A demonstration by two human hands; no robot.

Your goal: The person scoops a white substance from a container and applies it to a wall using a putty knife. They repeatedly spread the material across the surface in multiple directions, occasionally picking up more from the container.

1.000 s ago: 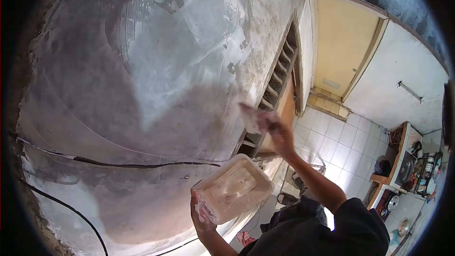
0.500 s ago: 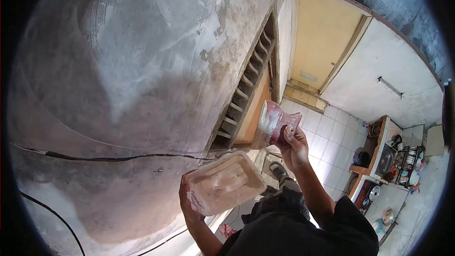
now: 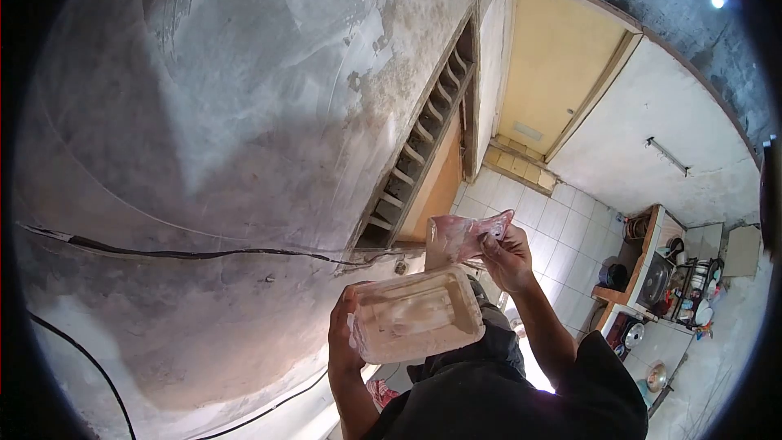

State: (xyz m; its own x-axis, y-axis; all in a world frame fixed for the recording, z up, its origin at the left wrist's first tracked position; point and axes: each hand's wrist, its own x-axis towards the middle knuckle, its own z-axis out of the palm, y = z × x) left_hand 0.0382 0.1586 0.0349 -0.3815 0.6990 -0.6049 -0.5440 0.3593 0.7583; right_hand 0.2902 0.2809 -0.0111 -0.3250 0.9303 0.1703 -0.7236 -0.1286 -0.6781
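My left hand [image 3: 345, 336] grips one end of a clear rectangular plastic tub [image 3: 463, 332], with smears of pale putty inside it and on its side. The tub is tilted so its inside faces up toward me. My right hand [image 3: 510, 261] is closed around the narrow end of a reddish putty spreader [image 3: 460, 236], pinching it between thumb and fingers. Whitish putty coats the spreader's face, and its wide edge is right above the tub's far rim.
A patchy plastered wall [image 3: 244, 114] fills the left side, crossed by a black cable [image 3: 179, 254]. Beside it is a slatted vent opening [image 3: 415, 143]. Beyond are a yellow door [image 3: 562, 57], a tiled floor [image 3: 562, 228] and a kitchen counter [image 3: 643, 277] with dishes.
The spreader has come down and left, turning until its wide edge sits close over the tub. The tub has shifted right and levelled somewhat.
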